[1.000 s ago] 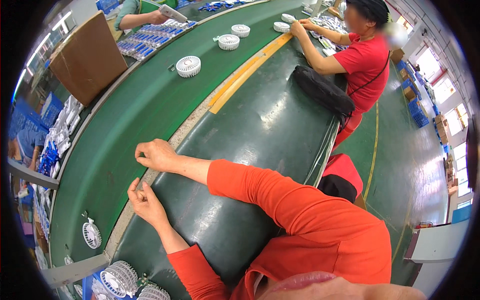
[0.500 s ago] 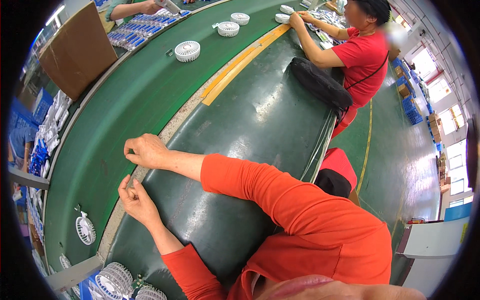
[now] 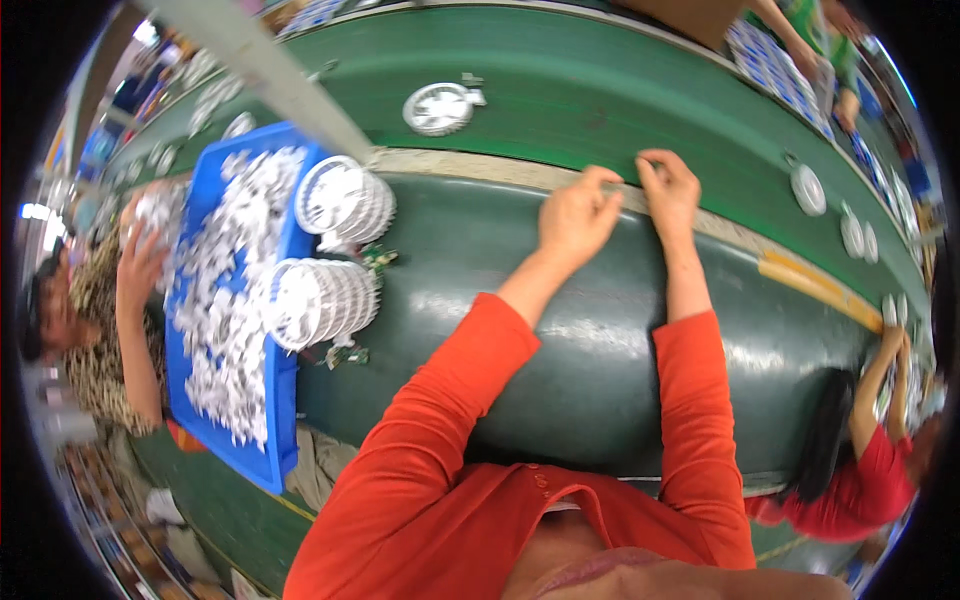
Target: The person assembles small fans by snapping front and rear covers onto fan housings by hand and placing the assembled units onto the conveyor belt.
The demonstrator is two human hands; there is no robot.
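Note:
My left hand (image 3: pixel 580 222) is held over the pale edge strip (image 3: pixel 480 167) of the green conveyor belt (image 3: pixel 570 110). Its fingers are half curled and the thumb stands off from them. Close to its right, my right hand (image 3: pixel 672 192) hovers over the same strip, loosely bent, thumb and forefinger slightly apart. I see nothing in either hand. A white round fan head (image 3: pixel 440 108) with a small board on its side lies on the belt, ahead and left. Two stacks of fan heads, a far one (image 3: pixel 345 203) and a near one (image 3: pixel 325 303), lean on the blue tray.
The blue tray (image 3: pixel 284 400) at left holds many small white parts. A metal post (image 3: pixel 265 85) slants over the belt edge. More fan heads (image 3: pixel 808 190) lie at right. Co-workers sit at left (image 3: pixel 110 350) and right (image 3: pixel 860 490); another person's arm (image 3: pixel 790 40) shows across the belt.
My view has swung left, bringing the blue tray and fan stacks into full sight. My hands stay near the belt edge, close together, with nothing visible taken hold of.

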